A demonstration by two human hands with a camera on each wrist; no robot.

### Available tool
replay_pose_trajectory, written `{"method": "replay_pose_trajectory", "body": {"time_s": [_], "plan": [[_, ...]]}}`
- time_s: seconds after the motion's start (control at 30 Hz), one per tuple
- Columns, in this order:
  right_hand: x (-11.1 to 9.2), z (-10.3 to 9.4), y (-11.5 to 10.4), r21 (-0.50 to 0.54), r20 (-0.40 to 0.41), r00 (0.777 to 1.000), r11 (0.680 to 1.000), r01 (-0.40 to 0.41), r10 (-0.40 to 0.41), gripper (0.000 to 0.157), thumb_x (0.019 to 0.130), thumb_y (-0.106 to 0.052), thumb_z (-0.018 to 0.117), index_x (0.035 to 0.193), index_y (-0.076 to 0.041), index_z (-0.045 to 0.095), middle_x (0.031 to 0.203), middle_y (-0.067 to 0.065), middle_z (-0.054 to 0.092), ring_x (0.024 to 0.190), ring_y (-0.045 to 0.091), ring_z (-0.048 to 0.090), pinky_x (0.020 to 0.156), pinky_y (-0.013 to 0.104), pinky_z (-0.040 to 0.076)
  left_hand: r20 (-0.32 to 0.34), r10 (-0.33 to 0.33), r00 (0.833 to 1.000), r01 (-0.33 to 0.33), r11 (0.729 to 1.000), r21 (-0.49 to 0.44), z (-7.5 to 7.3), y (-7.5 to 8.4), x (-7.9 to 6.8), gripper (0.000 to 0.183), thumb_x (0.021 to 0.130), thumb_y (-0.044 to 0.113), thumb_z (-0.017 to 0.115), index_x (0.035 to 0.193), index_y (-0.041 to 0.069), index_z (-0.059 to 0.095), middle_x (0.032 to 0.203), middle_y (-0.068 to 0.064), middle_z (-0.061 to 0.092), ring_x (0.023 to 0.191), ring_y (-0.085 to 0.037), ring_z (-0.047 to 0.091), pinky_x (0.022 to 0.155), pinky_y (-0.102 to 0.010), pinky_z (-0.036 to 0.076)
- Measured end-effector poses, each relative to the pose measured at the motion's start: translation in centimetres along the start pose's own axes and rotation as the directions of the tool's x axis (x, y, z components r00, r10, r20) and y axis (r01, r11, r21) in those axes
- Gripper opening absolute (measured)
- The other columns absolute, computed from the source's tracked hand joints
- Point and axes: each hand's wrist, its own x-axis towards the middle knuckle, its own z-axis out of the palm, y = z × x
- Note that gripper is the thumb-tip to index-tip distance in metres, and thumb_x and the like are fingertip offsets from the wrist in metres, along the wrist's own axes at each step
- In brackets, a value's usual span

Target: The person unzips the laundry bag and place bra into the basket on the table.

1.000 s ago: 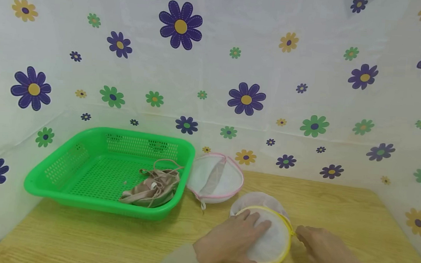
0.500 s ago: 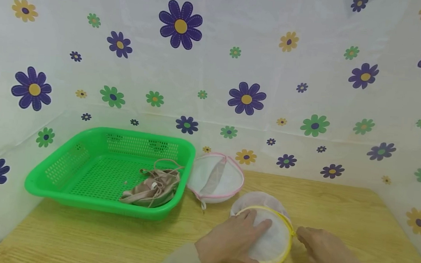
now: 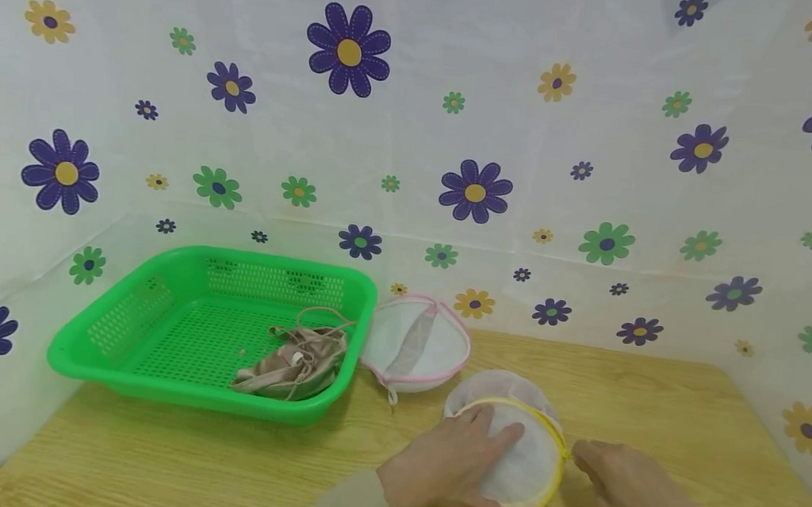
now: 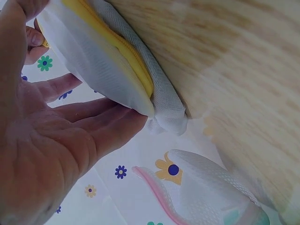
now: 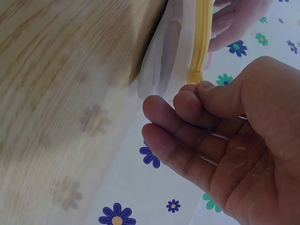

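Note:
A round white mesh laundry bag (image 3: pixel 528 466) with a yellow zip edge lies on the wooden table. My left hand (image 3: pixel 450 460) rests on its top, fingers spread and the thumb near the front rim. In the left wrist view those fingers (image 4: pixel 101 124) reach straight along the bag's white face to its edge. At the bag's right side, my right hand (image 3: pixel 627 482) pinches the yellow zipper pull (image 5: pixel 195 77) between thumb and index finger. The other fingers of that hand are loosely bent below it. The zipper pull is partly hidden by the fingertips.
Behind and to the left sits another white mesh laundry bag (image 3: pixel 444 352) with pink trim. A green perforated basket (image 3: pixel 222 402) beside it holds a crumpled brownish satiny garment (image 3: pixel 305 357) with thin straps. A flower-print sheet (image 3: pixel 416 127) rises behind the table (image 3: pixel 652 400).
Hardly anything differs. Both hands keep their places on the yellow-edged bag, and the basket and pink-trimmed bag have not moved.

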Motion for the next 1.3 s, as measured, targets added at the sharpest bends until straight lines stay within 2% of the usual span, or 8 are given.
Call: {"method": "replay_pose_trajectory", "body": {"time_s": [0.17, 0.37, 0.53, 0.73, 0.93, 1.13, 1.3], "plan": [[-0.12, -0.08, 0.05, -0.004, 0.012, 1.0, 1.0, 0.018, -0.018, 0.033, 0.079, 0.007, 0.067, 0.075, -0.02, 0.048, 0.064, -0.017, 0.04, 0.057, -0.003, 0.032, 0.051, 0.02, 0.035, 0.015, -0.008, 1.0, 0.008, 1.0, -0.022, 0.0, -0.02, 0.04, 0.088, 0.078, 0.063, 0.074, 0.15, 0.024, 0.043, 0.13, -0.01, 0.057, 0.114, -0.017, 0.058, 0.096, -0.029, 0.054], [-0.37, -0.21, -0.21, 0.033, 0.035, 0.999, 0.999, -0.006, 0.005, 0.035, 0.08, 0.008, 0.066, 0.074, -0.021, 0.048, 0.064, -0.019, 0.037, 0.058, -0.004, 0.031, 0.053, 0.018, 0.033, 0.004, -0.007, 1.0, 0.007, 1.0, -0.004, 0.12, -0.02, 0.12, 0.087, 0.078, 0.063, 0.074, 0.149, 0.023, 0.043, 0.128, -0.01, 0.057, 0.112, -0.017, 0.058, 0.095, -0.029, 0.055], [-0.48, -0.22, -0.27, 0.031, 0.021, 1.0, 1.0, 0.004, -0.005, 0.037, 0.075, 0.012, 0.064, 0.074, -0.021, 0.046, 0.065, -0.019, 0.033, 0.058, -0.004, 0.029, 0.054, 0.018, 0.03, 0.011, -0.006, 1.0, 0.006, 1.0, -0.009, 0.1, 0.0, 0.11, 0.087, 0.079, 0.064, 0.073, 0.149, 0.023, 0.042, 0.127, -0.009, 0.057, 0.111, -0.016, 0.057, 0.093, -0.029, 0.055], [-0.59, -0.19, -0.29, 0.035, 0.052, 0.999, 0.999, -0.011, 0.009, 0.037, 0.073, 0.012, 0.062, 0.074, -0.021, 0.047, 0.065, -0.018, 0.034, 0.059, -0.003, 0.029, 0.054, 0.019, 0.03, 0.025, -0.01, 1.0, 0.011, 1.0, -0.014, 0.01, 0.05, 0.08, 0.087, 0.079, 0.064, 0.073, 0.15, 0.023, 0.042, 0.128, -0.01, 0.056, 0.112, -0.016, 0.057, 0.093, -0.027, 0.055], [-0.7, -0.15, -0.45, 0.038, 0.029, 1.0, 0.999, 0.003, -0.004, 0.037, 0.071, 0.012, 0.063, 0.073, -0.022, 0.047, 0.065, -0.019, 0.035, 0.058, -0.004, 0.029, 0.053, 0.018, 0.03, 0.025, -0.021, 0.999, 0.022, 0.999, -0.026, 0.04, 0.05, 0.11, 0.088, 0.078, 0.064, 0.074, 0.149, 0.024, 0.042, 0.126, -0.009, 0.056, 0.111, -0.017, 0.057, 0.093, -0.028, 0.055], [-0.52, -0.12, -0.48, 0.036, 0.049, 0.999, 0.999, -0.005, 0.003, 0.037, 0.075, 0.012, 0.063, 0.073, -0.021, 0.047, 0.065, -0.018, 0.03, 0.058, -0.003, 0.027, 0.054, 0.018, 0.029, 0.022, -0.025, 0.999, 0.026, 1.0, -0.016, 0.04, 0.04, 0.14, 0.088, 0.077, 0.065, 0.074, 0.149, 0.024, 0.043, 0.126, -0.01, 0.057, 0.111, -0.018, 0.059, 0.094, -0.03, 0.056], [-0.58, -0.19, -0.46, 0.046, 0.095, 0.995, 0.998, -0.035, 0.031, 0.033, 0.078, 0.009, 0.064, 0.075, -0.02, 0.05, 0.065, -0.018, 0.037, 0.058, -0.002, 0.03, 0.053, 0.019, 0.032, 0.036, -0.031, 0.999, 0.033, 0.999, -0.04, 0.01, 0.08, 0.13, 0.089, 0.077, 0.063, 0.075, 0.15, 0.024, 0.042, 0.129, -0.011, 0.056, 0.113, -0.019, 0.059, 0.096, -0.031, 0.055]]}}
